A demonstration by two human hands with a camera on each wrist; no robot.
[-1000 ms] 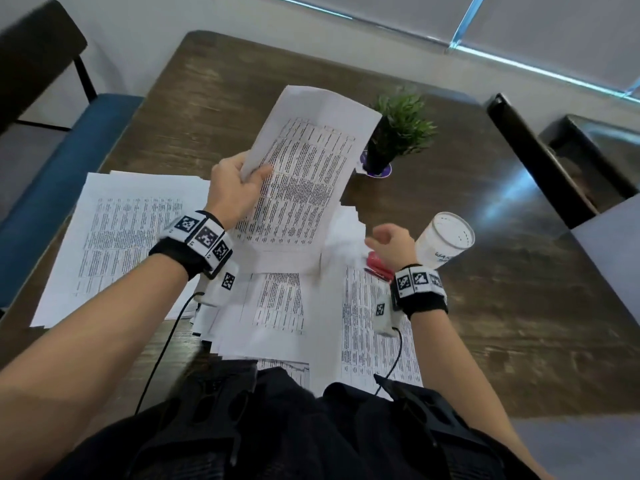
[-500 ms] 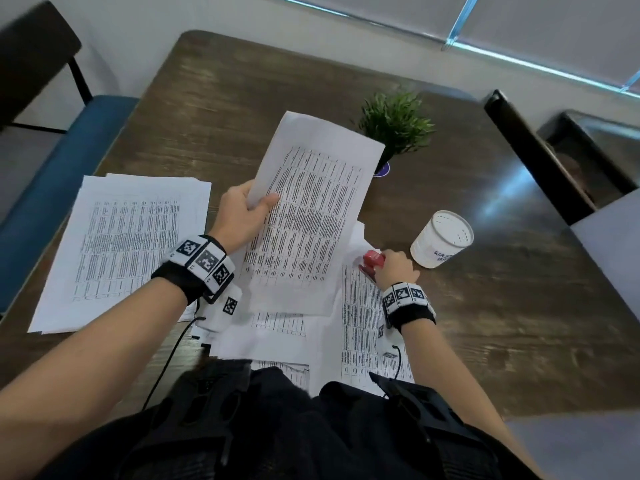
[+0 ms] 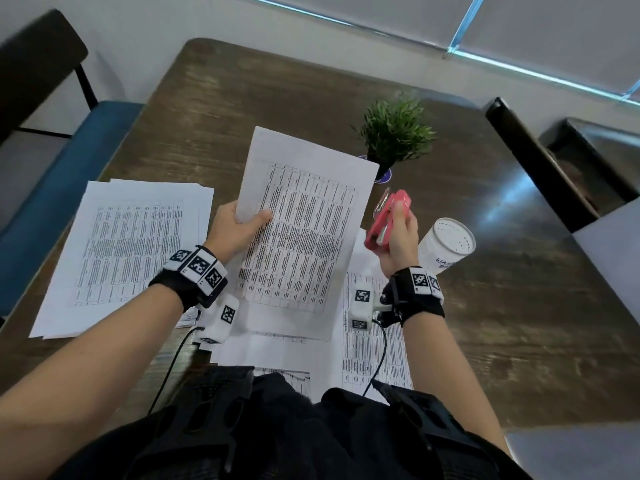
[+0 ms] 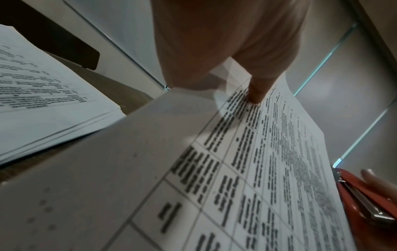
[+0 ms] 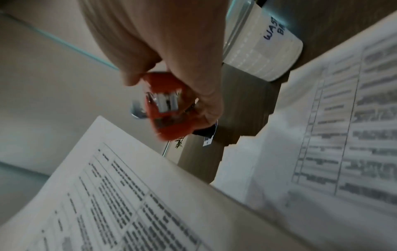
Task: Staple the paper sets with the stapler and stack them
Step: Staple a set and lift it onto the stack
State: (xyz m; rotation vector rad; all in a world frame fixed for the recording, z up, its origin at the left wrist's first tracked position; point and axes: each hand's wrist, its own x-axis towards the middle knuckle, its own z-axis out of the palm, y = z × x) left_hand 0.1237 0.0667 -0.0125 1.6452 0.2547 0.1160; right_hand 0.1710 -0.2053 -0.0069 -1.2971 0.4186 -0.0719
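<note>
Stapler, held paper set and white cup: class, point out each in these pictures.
stapler (image 3: pixel 388 216), head view, its red top arm.
held paper set (image 3: pixel 304 230), head view, the middle of the printed table.
white cup (image 3: pixel 453 237), head view, inside its open mouth.

The left hand (image 4: pixel 225 42) comes down from 12 o'clock and pinches a printed paper set (image 4: pixel 214 169), thumb on top pressing the table text. A stack (image 4: pixel 43 101) of printed sheets lies at 9 o'clock. At 4 o'clock a red stapler (image 4: pixel 363 203) shows beside the set's edge, a fingertip (image 4: pixel 373 178) on it.
</note>
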